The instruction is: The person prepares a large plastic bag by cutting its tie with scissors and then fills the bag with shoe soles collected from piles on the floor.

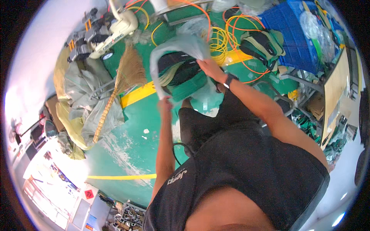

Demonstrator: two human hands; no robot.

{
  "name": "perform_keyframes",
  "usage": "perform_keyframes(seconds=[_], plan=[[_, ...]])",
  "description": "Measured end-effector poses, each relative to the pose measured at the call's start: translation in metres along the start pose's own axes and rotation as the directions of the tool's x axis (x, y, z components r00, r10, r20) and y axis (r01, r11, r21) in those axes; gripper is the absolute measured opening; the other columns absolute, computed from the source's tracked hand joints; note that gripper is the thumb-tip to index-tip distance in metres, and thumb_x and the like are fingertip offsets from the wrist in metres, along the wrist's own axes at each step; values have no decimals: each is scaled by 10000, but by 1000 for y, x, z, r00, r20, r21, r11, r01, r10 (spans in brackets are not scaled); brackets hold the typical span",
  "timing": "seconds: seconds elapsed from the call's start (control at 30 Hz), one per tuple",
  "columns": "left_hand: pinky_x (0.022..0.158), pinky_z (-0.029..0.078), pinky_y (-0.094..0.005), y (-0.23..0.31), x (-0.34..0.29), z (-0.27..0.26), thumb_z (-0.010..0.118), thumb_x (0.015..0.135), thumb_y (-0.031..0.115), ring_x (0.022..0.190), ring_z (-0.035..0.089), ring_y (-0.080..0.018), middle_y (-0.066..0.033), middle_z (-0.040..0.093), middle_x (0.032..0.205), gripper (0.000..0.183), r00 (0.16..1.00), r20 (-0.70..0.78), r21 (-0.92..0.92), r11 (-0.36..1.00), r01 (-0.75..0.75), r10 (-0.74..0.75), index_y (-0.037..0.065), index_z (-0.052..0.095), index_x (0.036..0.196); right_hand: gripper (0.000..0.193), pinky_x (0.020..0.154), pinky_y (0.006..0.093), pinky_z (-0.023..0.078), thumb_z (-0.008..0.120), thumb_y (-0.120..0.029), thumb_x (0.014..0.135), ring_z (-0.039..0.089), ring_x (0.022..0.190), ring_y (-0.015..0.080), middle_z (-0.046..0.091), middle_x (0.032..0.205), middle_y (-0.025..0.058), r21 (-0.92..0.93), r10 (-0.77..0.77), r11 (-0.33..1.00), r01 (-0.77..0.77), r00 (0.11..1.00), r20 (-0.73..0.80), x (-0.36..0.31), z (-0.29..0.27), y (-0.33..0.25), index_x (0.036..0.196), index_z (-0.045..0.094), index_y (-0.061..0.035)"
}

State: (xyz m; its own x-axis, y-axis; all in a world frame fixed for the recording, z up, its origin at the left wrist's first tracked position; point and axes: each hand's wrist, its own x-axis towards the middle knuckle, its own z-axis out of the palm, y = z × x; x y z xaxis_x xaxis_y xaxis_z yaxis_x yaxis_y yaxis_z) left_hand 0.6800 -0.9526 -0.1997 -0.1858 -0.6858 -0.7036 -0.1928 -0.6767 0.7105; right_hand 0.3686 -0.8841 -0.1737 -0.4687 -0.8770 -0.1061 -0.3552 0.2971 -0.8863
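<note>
A cloudy see-through plastic bag (155, 63) stands before me with its mouth spread wide. Inside it are stacked green, black and pale khaki pieces (189, 85), which look like fabric; their exact kind cannot be made out. My left hand (165, 104) is closed on the near left part of the bag's rim. On the right side, my right hand (211, 69) grips the rim, its fingertips over the edge beside the stack. The bag's bottom is hidden.
A straw broom (130, 69) leans over grey sacks (83, 86) at the left. Yellow and orange hoses (221, 40) lie coiled beyond the bag. A similar green and black bundle (262, 45) sits at the right, near a large blue container (291, 36). A cream-coloured machine (121, 29) stands far left.
</note>
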Motion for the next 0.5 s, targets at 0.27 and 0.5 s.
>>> perform_keyframes(seconds=[0.27,0.5], plan=[[399,189,-230,170,-96,29,451,905,125,403,239,-71,39,298,495,175,988,-59,-277,948,-155,145,-15,554,900,497,477,454,345,503,-397,879,453,482,326,457,523,182,199,-85,976,85,996,-7,4,-120,-137,576,511,-2],[395,199,-221,207,-94,77,450,922,134,409,262,-71,21,316,507,201,975,85,-255,950,-179,206,-36,556,941,559,437,369,333,552,-498,845,459,450,192,433,487,100,95,127,988,-120,989,-76,1,-189,-123,579,515,-7]])
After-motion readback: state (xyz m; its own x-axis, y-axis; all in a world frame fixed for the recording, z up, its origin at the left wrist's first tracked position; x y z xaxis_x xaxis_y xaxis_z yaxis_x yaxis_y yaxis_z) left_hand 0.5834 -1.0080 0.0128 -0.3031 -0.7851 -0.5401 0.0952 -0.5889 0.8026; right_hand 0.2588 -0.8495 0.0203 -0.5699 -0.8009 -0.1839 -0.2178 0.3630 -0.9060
